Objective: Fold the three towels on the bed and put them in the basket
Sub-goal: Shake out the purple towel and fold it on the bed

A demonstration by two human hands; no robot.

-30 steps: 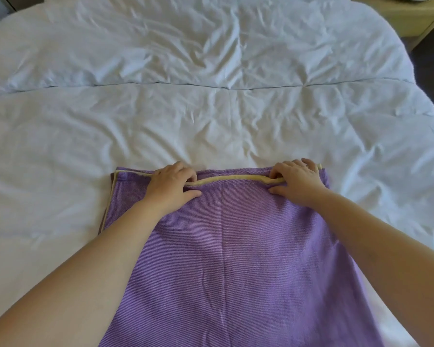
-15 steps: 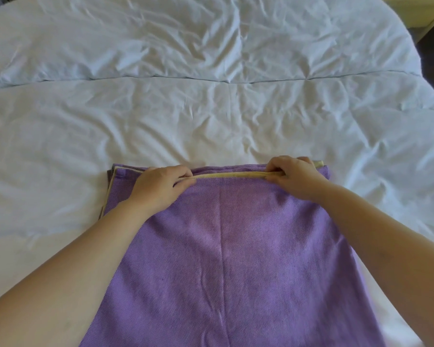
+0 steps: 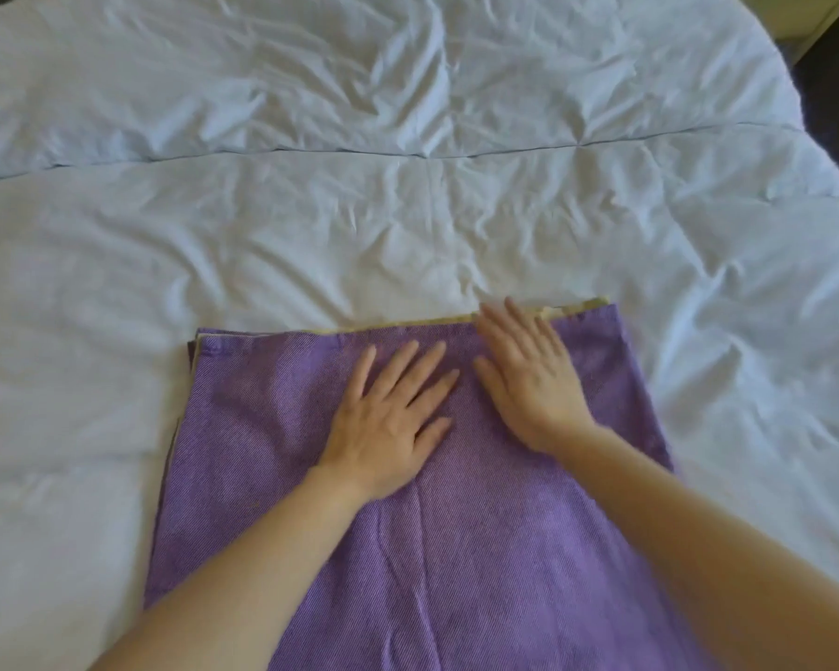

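Pressing purple towel [image 3: 272, 477] flat: left hand [image 3: 388, 418], right hand [image 3: 529, 380], seemingly.

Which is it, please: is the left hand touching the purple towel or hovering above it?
Touching. The head view shows the left hand lying flat, fingers spread, palm down on the purple towel.

my left hand [image 3: 388, 428] and right hand [image 3: 529, 385] are bare. my left forearm [image 3: 243, 569] and right forearm [image 3: 727, 549] are bare too, wrist to near edge. blur hides my nails.
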